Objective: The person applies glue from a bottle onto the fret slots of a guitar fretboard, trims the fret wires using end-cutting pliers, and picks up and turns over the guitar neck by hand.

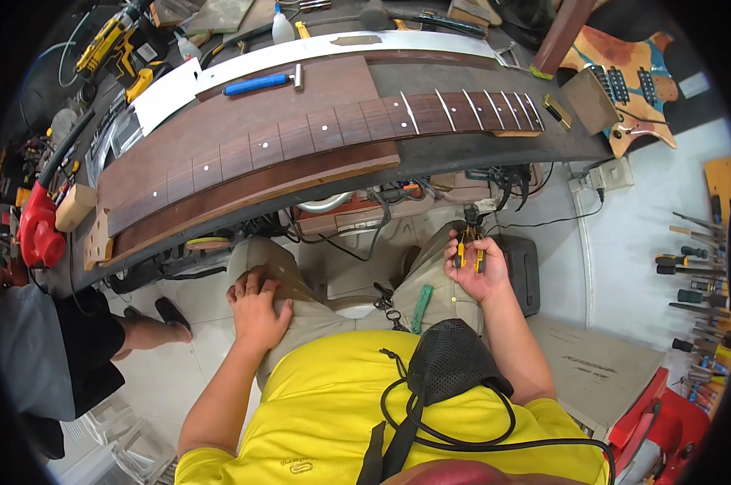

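Observation:
In my right hand I hold small pliers with yellow and black handles, their dark jaws pointing up, away from me. The fingers curl around the handles. My left hand lies palm down on my left thigh, fingers apart, holding nothing. Ahead of both hands, a guitar neck with a dark fretboard and pale dot inlays lies along the bench. Bright fret wires cross its right end; thin lines cross the rest. Behind it rests a blue-handled tool with a metal crosspiece head.
A yellow drill stands at the bench's back left, above a red power tool. An electric guitar body sits at right, near wall-hung tools. Another person stands at left. Cables hang under the bench.

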### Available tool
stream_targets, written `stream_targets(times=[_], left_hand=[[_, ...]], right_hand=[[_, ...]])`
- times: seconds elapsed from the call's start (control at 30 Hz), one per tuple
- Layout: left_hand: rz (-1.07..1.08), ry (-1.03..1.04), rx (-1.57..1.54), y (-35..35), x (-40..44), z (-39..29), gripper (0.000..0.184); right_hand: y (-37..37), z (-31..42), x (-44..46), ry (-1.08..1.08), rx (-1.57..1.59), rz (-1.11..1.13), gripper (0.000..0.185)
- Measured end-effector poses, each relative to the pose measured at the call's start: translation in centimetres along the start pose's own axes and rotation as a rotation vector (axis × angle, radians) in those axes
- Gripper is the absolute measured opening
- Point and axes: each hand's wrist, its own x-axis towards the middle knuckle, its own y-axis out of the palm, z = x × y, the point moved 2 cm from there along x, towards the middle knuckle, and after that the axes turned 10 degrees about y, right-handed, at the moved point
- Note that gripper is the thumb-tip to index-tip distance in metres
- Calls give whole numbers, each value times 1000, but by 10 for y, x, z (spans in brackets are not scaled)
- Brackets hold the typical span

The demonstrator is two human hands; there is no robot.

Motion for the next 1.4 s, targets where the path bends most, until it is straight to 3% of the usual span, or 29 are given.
stream_targets(times=[0.73,1.4], left_hand=[[-45,16,-129,10,3,22,39],[-60,16,-126,0,4,13,36]], right_hand=[[14,-3,10,-12,-10,-126,59],[13,-2,9,-1,-18,-78,58]])
